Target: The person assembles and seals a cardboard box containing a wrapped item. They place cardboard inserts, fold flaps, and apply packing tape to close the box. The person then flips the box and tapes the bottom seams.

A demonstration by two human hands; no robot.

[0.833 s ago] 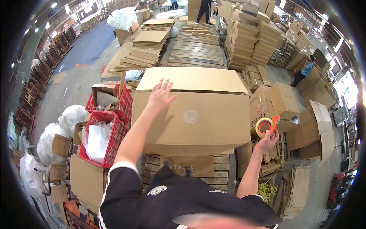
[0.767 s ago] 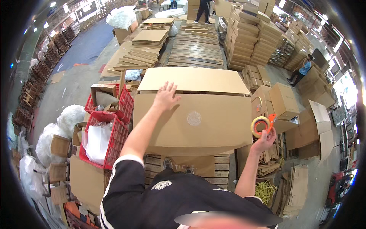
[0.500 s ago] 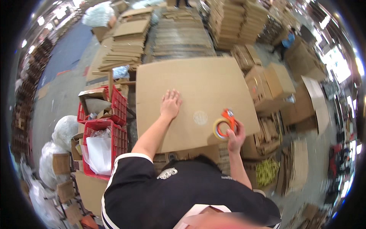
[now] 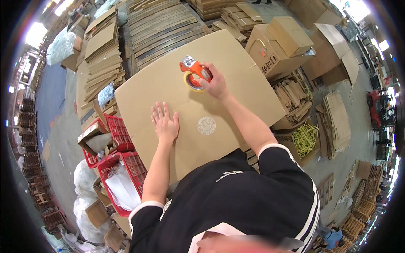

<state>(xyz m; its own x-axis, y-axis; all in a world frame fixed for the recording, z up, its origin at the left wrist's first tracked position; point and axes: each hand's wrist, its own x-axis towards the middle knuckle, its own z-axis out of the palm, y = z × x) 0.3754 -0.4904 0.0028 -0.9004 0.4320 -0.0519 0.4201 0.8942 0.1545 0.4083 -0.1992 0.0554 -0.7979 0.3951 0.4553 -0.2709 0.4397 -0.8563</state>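
Note:
A large flat cardboard sheet or box top [image 4: 236, 114] lies in front of me, with a pale round print near its middle. My left hand [image 4: 165, 123] rests flat on it, fingers spread, left of the print. My right hand [image 4: 216, 82] grips an orange tape dispenser [image 4: 195, 67] by its handle, above the far part of the cardboard. A roll of yellowish tape [image 4: 190, 82] sits in the dispenser. Whether the dispenser touches the cardboard I cannot tell.
Two red plastic crates [image 4: 116, 160] stand at the left, the nearer holding white sheets. Stacked cardboard [image 4: 101, 59] and wooden slats [image 4: 162, 29] lie beyond. At the right are cartons [image 4: 291, 36], a box of yellow-green strapping [image 4: 304, 140] and flattened cardboard [image 4: 336, 120].
My right hand has carried the tape dispenser away from me and leftward, to the far part of the cardboard. The view has turned, and the cardboard appears rotated. My left hand stays flat on it.

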